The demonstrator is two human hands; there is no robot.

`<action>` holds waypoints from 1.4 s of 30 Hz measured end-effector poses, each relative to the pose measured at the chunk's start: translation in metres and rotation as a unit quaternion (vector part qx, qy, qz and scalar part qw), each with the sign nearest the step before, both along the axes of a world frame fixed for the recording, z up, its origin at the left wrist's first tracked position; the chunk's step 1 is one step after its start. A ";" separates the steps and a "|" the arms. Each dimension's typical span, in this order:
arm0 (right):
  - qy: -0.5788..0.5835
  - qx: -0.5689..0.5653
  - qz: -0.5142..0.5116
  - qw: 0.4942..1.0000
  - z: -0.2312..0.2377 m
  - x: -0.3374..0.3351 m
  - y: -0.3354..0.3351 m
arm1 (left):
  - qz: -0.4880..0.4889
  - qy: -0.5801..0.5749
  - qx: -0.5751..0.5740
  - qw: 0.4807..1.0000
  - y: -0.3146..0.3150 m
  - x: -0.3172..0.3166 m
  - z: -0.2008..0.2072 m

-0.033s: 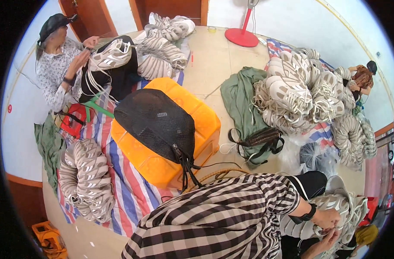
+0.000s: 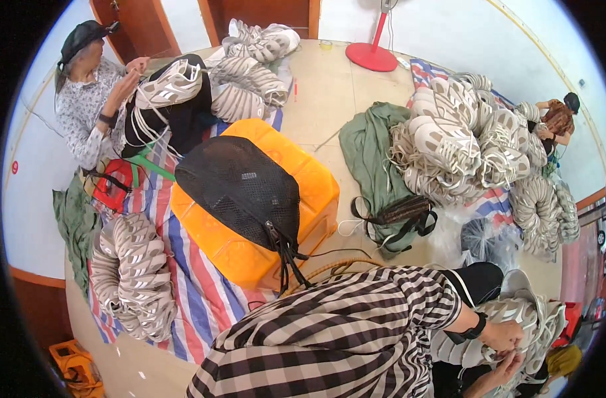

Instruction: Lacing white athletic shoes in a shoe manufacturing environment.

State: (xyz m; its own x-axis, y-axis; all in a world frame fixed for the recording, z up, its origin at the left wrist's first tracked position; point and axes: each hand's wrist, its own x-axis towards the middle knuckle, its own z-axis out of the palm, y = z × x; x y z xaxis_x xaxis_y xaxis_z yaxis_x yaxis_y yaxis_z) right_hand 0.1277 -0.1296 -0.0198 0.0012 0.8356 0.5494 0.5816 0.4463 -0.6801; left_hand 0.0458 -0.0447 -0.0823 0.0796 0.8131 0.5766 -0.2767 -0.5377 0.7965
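Observation:
Pale beige and white shoe uppers (image 2: 475,312), nested in a row, lie over my lap at the lower right. My left hand (image 2: 500,335), with a black watch on its wrist, is closed at the lacing opening of the end upper. Just below it my right hand (image 2: 502,375) comes up with its fingertips pinched close to the left hand's. Any lace or small thing between my fingers is too small to make out. Loose laces (image 2: 556,325) hang over the uppers beside my hands. My checked sleeve (image 2: 409,298) fills the lower middle.
An orange crate (image 2: 316,192) bears a black mesh bag (image 2: 240,186). Coiled shoe uppers (image 2: 134,278) lie on a striped sheet (image 2: 193,265); a big heap (image 2: 449,146) stands right. Seated co-workers (image 2: 90,106) handle uppers. A red fan base (image 2: 372,58) stands at the back.
The hands of the co-worker at the left have shifted very slightly. My own hands and the uppers look the same.

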 end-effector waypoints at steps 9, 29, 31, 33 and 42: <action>0.010 0.007 -0.011 1.000 0.003 -0.002 -0.002 | 0.028 -0.001 0.046 0.999 0.001 0.000 -0.001; -0.050 0.006 -0.017 0.999 0.012 -0.013 -0.008 | -0.015 0.023 -0.010 1.000 -0.007 -0.013 0.008; -0.028 -0.006 -0.003 1.000 0.012 -0.014 -0.008 | 0.007 0.027 -0.003 1.000 -0.005 -0.009 0.007; -0.038 0.005 0.012 0.999 0.013 -0.015 -0.010 | 0.013 0.040 0.000 0.999 -0.003 -0.006 0.007; -0.027 -0.020 -0.030 0.999 0.010 -0.002 0.000 | 0.044 0.051 0.049 0.997 0.002 -0.002 0.003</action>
